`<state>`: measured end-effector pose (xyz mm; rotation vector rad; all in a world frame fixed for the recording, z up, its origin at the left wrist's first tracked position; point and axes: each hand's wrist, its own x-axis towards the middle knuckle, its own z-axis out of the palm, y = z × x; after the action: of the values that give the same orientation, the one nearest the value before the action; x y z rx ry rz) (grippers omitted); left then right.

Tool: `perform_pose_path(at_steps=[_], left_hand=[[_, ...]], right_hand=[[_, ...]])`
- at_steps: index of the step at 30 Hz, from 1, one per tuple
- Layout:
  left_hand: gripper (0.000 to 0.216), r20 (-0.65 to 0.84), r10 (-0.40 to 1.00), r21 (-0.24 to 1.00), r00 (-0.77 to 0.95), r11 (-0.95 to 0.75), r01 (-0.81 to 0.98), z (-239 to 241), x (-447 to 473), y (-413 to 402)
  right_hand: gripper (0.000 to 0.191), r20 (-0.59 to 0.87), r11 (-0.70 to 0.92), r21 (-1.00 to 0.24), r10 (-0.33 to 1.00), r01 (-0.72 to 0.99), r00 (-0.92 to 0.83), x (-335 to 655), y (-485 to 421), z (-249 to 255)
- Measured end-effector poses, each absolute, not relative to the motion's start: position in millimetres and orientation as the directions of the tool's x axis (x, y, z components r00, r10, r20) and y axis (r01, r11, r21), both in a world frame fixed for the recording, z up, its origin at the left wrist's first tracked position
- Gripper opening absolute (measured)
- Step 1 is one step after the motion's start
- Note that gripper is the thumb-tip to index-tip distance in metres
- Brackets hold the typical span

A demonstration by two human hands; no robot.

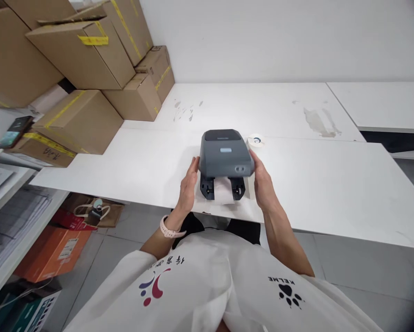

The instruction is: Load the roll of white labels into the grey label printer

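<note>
A grey label printer (225,154) stands near the front edge of the white table (331,184), with white paper and two black guides showing at its open front. My left hand (189,184) presses against its left side, fingers together and flat. My right hand (262,182) holds its right side the same way. A small roll of white labels (256,140) lies just behind the printer's right rear corner.
Cardboard boxes (82,120) with yellow tape are stacked at the table's back left. A phone (13,132) on a cable rests on one box. Shelves with boxes and a paper bag (92,214) stand at the left, on the floor.
</note>
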<state>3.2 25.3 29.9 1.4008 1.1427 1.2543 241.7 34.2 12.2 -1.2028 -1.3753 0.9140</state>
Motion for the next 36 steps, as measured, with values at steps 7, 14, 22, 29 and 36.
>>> perform_pose_path(at_steps=[7,14,22,29,36], left_hand=[[0.068,0.089,0.995,0.959,0.040,-0.097,0.267,30.7,13.5,89.5],[0.075,-0.030,0.999,0.851,0.012,0.019,0.524,16.1,22.4,93.9],[0.078,-0.028,0.999,0.778,0.038,-0.002,0.629,12.1,19.1,96.3],[0.083,-0.006,0.996,0.694,0.086,-0.058,0.717,11.3,17.2,97.4],[0.076,0.020,0.996,0.713,0.082,-0.072,0.698,8.6,16.5,94.1]], right_hand=[[0.079,0.376,0.344,-0.884,0.926,0.317,0.043,233.6,107.6,49.5],[0.051,0.558,0.356,-0.561,0.830,0.748,0.024,223.6,126.9,53.6],[0.035,-0.212,0.603,0.062,0.787,0.796,-0.580,186.0,136.7,57.8],[0.039,-0.342,0.694,0.028,0.683,0.719,-0.645,175.5,150.7,56.8],[0.041,0.000,0.492,-0.760,0.653,0.424,-0.758,272.5,128.5,85.2]])
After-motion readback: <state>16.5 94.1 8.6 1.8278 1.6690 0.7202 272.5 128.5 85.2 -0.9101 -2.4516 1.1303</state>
